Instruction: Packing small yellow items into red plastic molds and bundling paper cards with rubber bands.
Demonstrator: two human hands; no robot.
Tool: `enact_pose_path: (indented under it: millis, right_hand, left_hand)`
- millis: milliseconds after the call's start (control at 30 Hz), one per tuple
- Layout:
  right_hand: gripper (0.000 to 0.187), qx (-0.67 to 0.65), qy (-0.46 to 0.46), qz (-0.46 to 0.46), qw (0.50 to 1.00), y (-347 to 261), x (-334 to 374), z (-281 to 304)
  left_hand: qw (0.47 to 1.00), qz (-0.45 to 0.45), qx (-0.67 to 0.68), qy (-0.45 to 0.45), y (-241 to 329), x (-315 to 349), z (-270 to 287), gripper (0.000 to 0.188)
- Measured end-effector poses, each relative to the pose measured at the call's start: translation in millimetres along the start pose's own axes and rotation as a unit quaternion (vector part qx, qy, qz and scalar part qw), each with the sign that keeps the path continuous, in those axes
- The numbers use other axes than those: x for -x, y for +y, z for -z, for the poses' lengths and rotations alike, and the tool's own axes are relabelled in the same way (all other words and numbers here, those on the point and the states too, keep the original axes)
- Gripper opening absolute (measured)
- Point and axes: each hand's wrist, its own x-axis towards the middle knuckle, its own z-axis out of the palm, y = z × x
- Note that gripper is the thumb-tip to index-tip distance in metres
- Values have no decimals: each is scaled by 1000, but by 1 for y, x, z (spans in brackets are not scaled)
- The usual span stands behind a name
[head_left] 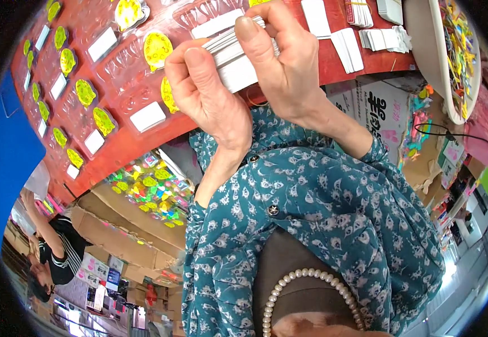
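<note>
- In the head view, your left hand and right hand share one stack of white cards, raised over the red surface near its front edge.
- Your grip is pinching the stack from both sides: thumbs on the near face, fingers curled behind, probably to stop the thin layers sliding apart.
- To your left, clear trays lie in slanting rows with yellow pieces and white cards among them; the spacing seems meant to leave each one reachable.
- Card piles lie to the right of your right hand, apparently kept separate for easy picking up.
- Your wrists cross the front edge, and the nearest tray sits close by your left hand, so room looks tight there.
- Rightward, a red strip shows before the piles; the pale basin bounds that side.
</note>
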Motion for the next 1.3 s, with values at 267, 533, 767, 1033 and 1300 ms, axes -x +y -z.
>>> enact_pose_path:
  millis: [267,533,767,1033,1300]
  right_hand:
    - [32,-171,-253,-221,926,10,-2,22]
    - [30,-75,-279,-59,955,11,17,10]
    - [27,-8,-264,4,965,0,22,19]
    - [30,-89,-149,51,983,20,13,21]
    - [12,-145,-202,-125,960,-4,35,28]
  left_hand:
    - [890,329,-5,-316,37,-46,45,27]
    - [779,401,-179,-448,38,-39,43,26]
    - [828,395,-124,-378,38,-17,43,27]
    - [898,373,-25,-231,24,17,35,27]
    - [867,431,33,-249,27,25,36,44]
